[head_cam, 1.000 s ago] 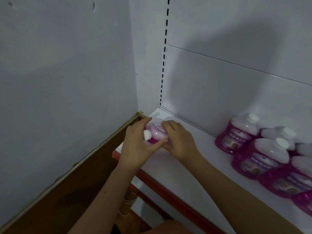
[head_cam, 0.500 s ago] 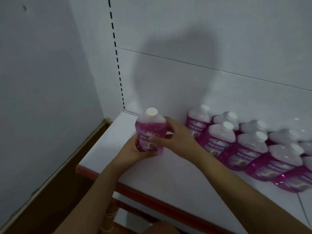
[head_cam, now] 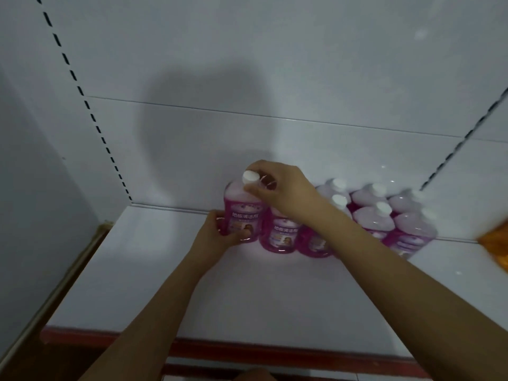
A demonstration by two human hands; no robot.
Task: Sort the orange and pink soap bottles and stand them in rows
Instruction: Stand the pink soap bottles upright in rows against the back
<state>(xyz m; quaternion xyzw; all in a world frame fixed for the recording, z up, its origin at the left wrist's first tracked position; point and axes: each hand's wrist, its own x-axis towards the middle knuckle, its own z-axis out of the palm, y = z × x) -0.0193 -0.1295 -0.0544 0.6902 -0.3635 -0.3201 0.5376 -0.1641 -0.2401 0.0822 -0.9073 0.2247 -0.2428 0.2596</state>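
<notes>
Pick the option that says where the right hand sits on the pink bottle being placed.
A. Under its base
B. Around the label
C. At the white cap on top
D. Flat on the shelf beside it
C: the right hand pinches the white cap of the pink bottle, while the left hand holds its lower body.

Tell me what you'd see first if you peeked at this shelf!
First, two hands hold one pink bottle upright at the left end of the rows: the left hand grips its base, the right hand pinches its white cap. More pink bottles crowd the back wall, and something orange peeks in at the right edge.
</notes>
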